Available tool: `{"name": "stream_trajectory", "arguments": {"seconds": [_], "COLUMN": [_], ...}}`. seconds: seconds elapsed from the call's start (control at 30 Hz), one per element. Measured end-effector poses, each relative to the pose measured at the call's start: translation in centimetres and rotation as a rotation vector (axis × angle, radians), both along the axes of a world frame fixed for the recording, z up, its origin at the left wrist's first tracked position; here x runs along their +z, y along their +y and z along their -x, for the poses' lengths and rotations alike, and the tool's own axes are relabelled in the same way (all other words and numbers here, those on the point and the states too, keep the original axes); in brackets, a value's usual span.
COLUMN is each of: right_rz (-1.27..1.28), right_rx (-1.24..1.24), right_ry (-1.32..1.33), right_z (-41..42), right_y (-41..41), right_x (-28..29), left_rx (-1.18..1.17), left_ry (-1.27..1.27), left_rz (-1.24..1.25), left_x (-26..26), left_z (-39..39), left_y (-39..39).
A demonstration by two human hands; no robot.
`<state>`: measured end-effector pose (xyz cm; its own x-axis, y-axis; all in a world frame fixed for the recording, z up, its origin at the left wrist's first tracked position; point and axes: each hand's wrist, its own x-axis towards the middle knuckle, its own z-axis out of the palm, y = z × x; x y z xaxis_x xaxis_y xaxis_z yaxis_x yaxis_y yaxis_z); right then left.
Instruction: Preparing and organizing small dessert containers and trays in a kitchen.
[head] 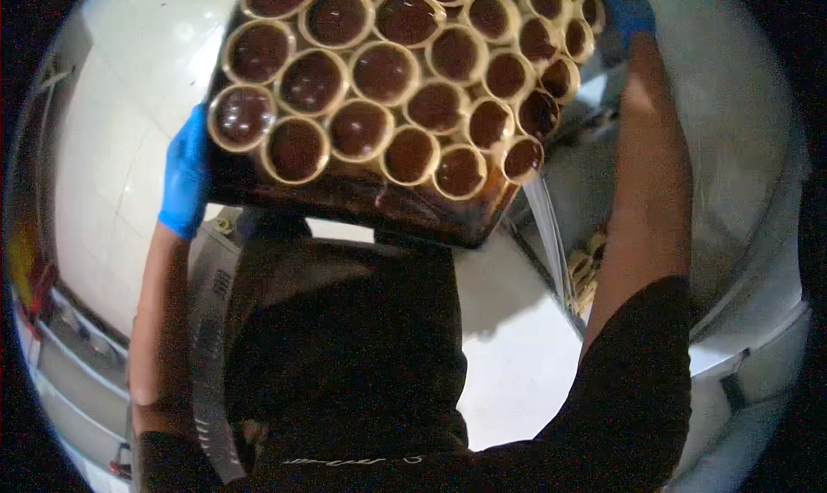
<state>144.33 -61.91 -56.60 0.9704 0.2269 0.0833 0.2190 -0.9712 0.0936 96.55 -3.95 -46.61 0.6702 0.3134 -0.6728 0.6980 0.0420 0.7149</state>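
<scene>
A dark tray (362, 199) is held up in front of my body, its far side cut off by the picture's top edge. Several pale, round-rimmed cups (386, 73), which look like tart shells, stand close together on it. A glossy dark brown filling, like chocolate, shows inside them. My left hand (186, 176), in a blue glove, grips the tray's left edge; its fingertips are partly hidden. At the far right side, my blue-gloved right hand (633, 16) holds the tray, with its fingers dim and mostly hidden.
Pale tiled floor (106, 151) spreads out on the left. Metal rack rails (84, 364) stand at the lower left. Below the tray's right corner is a translucent strip (549, 225), perhaps plastic film. Yellowish pieces (585, 280) lie low beside my right forearm.
</scene>
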Motion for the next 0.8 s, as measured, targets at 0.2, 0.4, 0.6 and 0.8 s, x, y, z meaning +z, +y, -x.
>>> {"name": "stream_trajectory", "arguments": {"seconds": [0.2,0.4,0.6,0.8], "right_rz": [0.076,0.321,0.538,-0.557], "right_rx": [-0.146,-0.612,-0.388,-0.666], "right_ry": [0.338,0.187,0.256,0.189], "right_z": [15.0,26.8,27.4,37.0], "right_y": [-4.4,-9.9,-18.6,5.5], "right_x": [3.4,16.0,15.3,17.9], "left_rx": [0.067,0.164,0.148,-0.021], "left_ry": [0.094,0.056,0.053,-0.026], "left_rz": [-0.033,0.162,0.133,-0.039], "left_x": [0.7,-0.6,-1.2,0.4], "left_z": [1.5,0.2,0.2,0.5], "left_y": [1.4,-0.2,-0.5,1.4]}}
